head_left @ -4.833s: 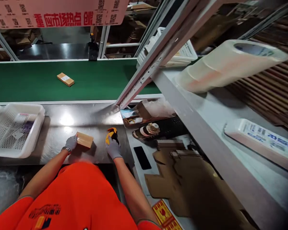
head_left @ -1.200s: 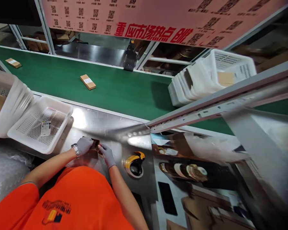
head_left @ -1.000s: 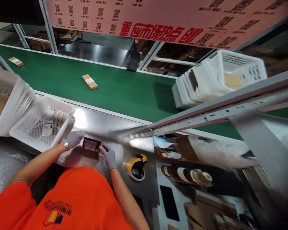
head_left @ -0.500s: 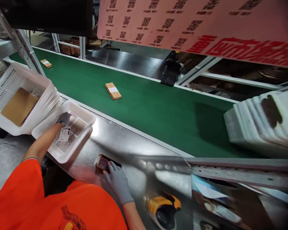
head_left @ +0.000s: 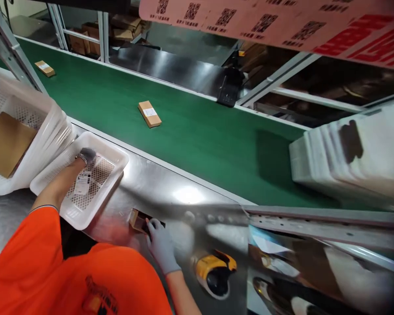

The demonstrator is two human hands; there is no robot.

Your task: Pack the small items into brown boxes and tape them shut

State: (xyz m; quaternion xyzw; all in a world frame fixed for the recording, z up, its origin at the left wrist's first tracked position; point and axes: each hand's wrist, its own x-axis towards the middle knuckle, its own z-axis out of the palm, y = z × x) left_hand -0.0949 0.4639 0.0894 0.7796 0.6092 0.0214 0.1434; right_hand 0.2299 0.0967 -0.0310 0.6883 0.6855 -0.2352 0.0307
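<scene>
My left hand (head_left: 87,155), in a grey glove with a watch at the wrist, reaches into a shallow white plastic basket (head_left: 120,157). Its fingertips point down and are mostly hidden, so what they touch does not show. Beside that hand, a white printed label (head_left: 82,183) lies in the basket. My right hand (head_left: 160,243), also gloved, grips the right part of a small open cardboard box (head_left: 137,220) on the steel table. The box has a dark inside; its contents cannot be made out.
A yellow and black handheld scanner (head_left: 213,273) lies right of my right hand. Behind the table runs a green conveyor belt (head_left: 190,131) carrying small labelled cartons (head_left: 150,114). Stacked white baskets (head_left: 49,131) stand at left, white stacked containers (head_left: 335,153) at right. A pink QR-code board (head_left: 265,26) hangs above.
The camera view has tilted and shifted slightly. My left hand stays in the basket, its fingers now lower and less visible. My right fingers have curled further over the box.
</scene>
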